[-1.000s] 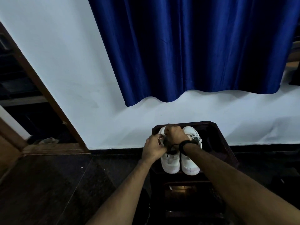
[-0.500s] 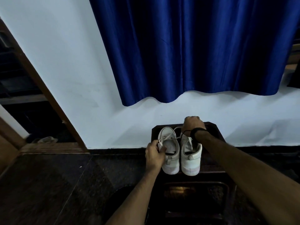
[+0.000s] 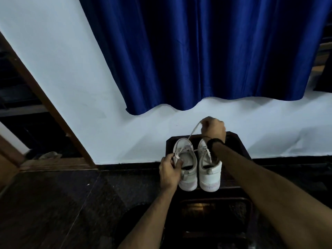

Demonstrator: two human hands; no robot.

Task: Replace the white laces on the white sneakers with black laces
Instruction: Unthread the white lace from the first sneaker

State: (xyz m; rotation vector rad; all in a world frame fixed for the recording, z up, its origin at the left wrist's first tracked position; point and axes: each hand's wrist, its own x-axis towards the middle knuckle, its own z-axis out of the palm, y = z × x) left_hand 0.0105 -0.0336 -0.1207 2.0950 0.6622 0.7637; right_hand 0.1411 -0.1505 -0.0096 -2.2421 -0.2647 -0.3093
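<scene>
Both hands are pinching the limp white lace: right hand [image 3: 213, 129] drawing it up, left hand [image 3: 170, 171] gripping its end; I'm judging it light, grabbed near the tip.

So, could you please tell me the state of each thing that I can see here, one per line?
Left white sneaker: upright on the dark wooden stool, white lace partly pulled out.
Right white sneaker: upright, white lace in its eyelets.
Left hand: pinches one lace end.
Right hand: holds the other end, raised.
Blue curtain: hanging, drawn shut.
</scene>
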